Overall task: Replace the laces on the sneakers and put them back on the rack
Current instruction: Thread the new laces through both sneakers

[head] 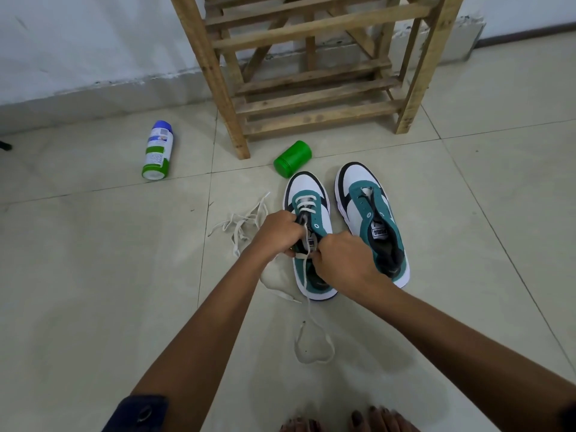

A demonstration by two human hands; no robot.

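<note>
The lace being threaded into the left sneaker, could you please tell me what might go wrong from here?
1. The lace trails in a loop on the floor toward the bare toes; it could snag.
2. The old laces lie beside the left sneaker and might get mixed up.
3. The green cap lies near the toe and may roll.

A single wide-angle camera was worn on the head. It faced forward and steeply down at the tiled floor, close above both forearms, which reached out from the bottom edge. The wooden rack and the wall filled the top of the view. Straight lines bowed near the edges.
</note>
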